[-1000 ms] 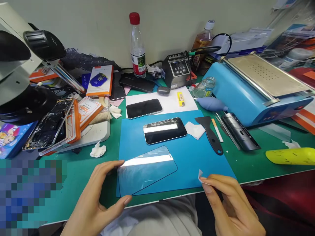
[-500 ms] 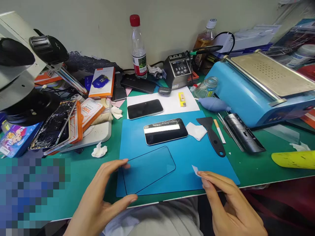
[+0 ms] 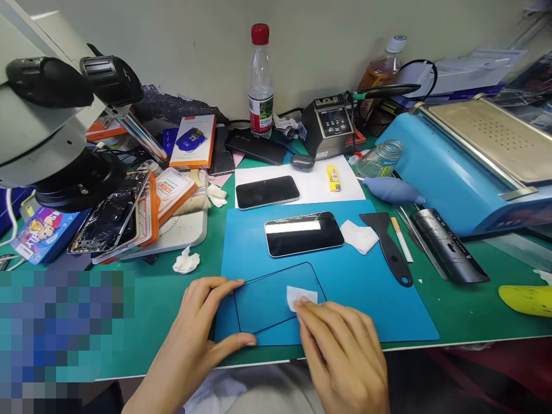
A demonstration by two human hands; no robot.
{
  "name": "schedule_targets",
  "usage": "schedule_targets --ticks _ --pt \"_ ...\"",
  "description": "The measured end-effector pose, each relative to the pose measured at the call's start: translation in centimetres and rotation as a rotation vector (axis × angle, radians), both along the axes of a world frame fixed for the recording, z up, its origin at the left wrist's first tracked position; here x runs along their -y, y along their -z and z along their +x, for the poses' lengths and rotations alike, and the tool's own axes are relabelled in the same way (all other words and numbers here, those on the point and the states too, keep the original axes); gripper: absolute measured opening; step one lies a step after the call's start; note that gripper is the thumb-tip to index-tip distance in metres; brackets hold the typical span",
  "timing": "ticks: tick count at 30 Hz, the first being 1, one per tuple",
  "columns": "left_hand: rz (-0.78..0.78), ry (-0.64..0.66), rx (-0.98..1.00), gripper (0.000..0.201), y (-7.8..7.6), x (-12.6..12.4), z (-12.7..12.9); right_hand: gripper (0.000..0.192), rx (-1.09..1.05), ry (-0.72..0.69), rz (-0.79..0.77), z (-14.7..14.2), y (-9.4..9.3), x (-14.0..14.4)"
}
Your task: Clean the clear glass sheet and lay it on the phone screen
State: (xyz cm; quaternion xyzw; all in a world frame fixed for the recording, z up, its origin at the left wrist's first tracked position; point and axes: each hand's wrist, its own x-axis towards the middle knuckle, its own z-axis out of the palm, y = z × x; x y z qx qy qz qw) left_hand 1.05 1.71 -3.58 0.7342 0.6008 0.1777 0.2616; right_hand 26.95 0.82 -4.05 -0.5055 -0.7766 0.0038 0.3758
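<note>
Head view: left hand [image 3: 196,333] spread in a C, thumb and fingertips bracing the near-left end of the glass screen protector [image 3: 269,296], which lies flat on the blue mat [image 3: 388,310] near its front edge. Right hand [image 3: 345,356] has fingers pressed together, pinning a small white wipe [image 3: 301,296] onto the protector's right part. Black phone [image 3: 304,233] sits face up on the mat just beyond the protector, white pad [image 3: 359,236] and black scraper [image 3: 388,244] to its right. Second phone [image 3: 267,191] on white paper [image 3: 310,179] behind. Microscope [image 3: 56,126] far left.
</note>
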Motion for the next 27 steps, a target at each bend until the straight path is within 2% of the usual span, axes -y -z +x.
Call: schedule_targets --ticks 3,5,7,8,9,11,13,14,16,19,21,25,27 --pt "0.015 -0.001 0.018 0.065 0.0 0.1 0.1 0.025 -0.007 -0.065 -0.016 -1.7 -0.3 0.3" --pt "0.032 0.005 0.035 0.062 0.0 0.1 0.1 0.024 -0.054 -0.165 -0.055 -2.2 -0.6 0.3" --pt "0.043 0.022 0.05 0.06 0.0 0.0 0.0 0.023 -0.154 -0.258 -0.113 -1.7 -1.0 0.3" --pt "0.046 0.031 0.05 0.059 0.1 0.0 -0.1 0.024 -0.218 -0.25 -0.137 -1.1 -1.1 0.3" --pt "0.048 0.038 0.047 0.059 0.2 0.0 -0.1 0.025 -0.279 -0.193 -0.146 -0.2 -1.2 0.3" --pt "0.046 0.04 0.037 0.061 0.3 0.0 -0.2 0.025 -0.359 0.056 -0.127 1.7 -1.2 0.2" --pt "0.041 0.041 0.044 0.062 0.5 0.0 -0.1 0.02 -0.35 0.299 -0.147 3.5 -0.9 0.1" --pt "0.043 0.036 0.054 0.062 0.5 0.0 0.0 0.019 -0.326 0.37 -0.169 4.3 -0.7 0.0" --pt "0.048 0.021 0.068 0.062 0.6 0.1 0.2 0.02 -0.264 0.407 -0.208 5.4 -0.3 -0.1" --pt "0.053 0.019 0.066 0.065 0.6 0.1 0.3 0.02 -0.197 0.416 -0.135 6.9 0.1 0.0" --pt "0.06 0.039 0.068 0.066 0.8 0.0 0.2 0.024 -0.195 0.538 -0.049 8.4 0.4 0.2" --pt "0.055 0.055 0.094 0.063 1.4 -0.3 0.1 0.042 -0.3 0.894 0.149 12.8 1.1 0.4" --pt "0.046 0.051 0.093 0.064 1.6 -0.3 0.1 0.067 -0.343 0.952 0.157 15.2 1.6 0.2"
